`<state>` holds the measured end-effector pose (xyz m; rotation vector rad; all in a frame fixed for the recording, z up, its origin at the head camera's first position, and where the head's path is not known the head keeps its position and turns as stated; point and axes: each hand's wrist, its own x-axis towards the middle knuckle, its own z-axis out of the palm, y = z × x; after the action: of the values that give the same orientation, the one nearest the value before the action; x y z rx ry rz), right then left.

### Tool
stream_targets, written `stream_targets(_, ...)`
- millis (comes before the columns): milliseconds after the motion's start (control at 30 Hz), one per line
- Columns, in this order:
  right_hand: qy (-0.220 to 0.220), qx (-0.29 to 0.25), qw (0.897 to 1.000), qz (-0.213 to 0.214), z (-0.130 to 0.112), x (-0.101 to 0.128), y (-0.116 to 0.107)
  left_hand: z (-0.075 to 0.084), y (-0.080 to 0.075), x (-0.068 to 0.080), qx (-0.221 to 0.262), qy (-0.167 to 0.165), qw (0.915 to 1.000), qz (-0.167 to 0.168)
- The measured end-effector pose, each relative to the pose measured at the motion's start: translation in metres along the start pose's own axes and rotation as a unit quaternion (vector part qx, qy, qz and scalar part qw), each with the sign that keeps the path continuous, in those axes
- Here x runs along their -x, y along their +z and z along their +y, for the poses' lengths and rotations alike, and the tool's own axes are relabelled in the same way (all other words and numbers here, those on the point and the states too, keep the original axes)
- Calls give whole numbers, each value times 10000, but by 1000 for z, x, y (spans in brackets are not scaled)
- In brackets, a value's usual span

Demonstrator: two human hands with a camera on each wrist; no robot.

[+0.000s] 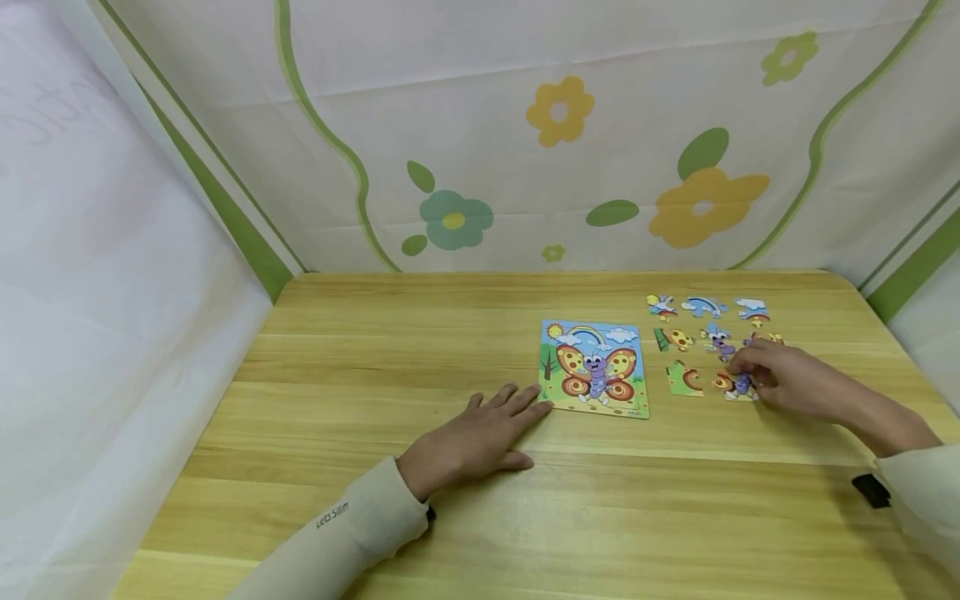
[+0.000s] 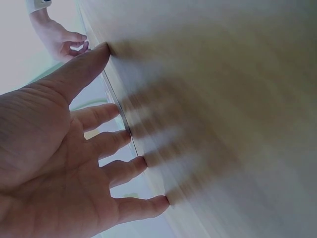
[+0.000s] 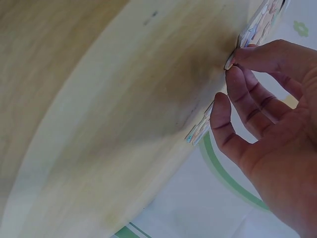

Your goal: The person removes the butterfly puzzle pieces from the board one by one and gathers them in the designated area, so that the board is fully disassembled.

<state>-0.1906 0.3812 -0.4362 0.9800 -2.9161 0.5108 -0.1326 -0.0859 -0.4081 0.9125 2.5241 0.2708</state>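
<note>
Puzzle piece (image 1: 738, 385), bottom row of the loose set right of the butterfly picture board (image 1: 594, 369): I judge this the pick-up step. My right hand (image 1: 780, 379) curls its fingertips on it, seemingly pinching, though the grip is partly hidden. My left hand (image 1: 480, 433) lies flat and open on the bench (image 1: 375, 350), touching the board's corner. Next needs a clean lift.

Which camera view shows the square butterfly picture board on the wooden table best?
The head view: the square butterfly picture board lies flat and fully visible there. The left wrist view shows no board. The right wrist view shows only puzzle-piece edges.
</note>
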Motion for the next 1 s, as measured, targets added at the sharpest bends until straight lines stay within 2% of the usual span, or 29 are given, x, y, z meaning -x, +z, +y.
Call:
stream_targets(367,41,-23,10000,-14,0,0,-1,0,1,-1,18,-12,10000,-44)
stream_targets(533,37,207,9995,223,-4,-1,-5,1,0,0,-57,-36,10000,-28)
stream_targets(600,104,302,9990,320,-10,-3,-7,0,0,0,-150,-28,9999,-15)
stream_targets(767,392,129,9990,153,-31,-18,-13,1,1,0,-402,48,9991,80)
stream_targets(1000,429,-382,9983,17,-67,-42,-13,0,-1,-1,-548,369,9977,131)
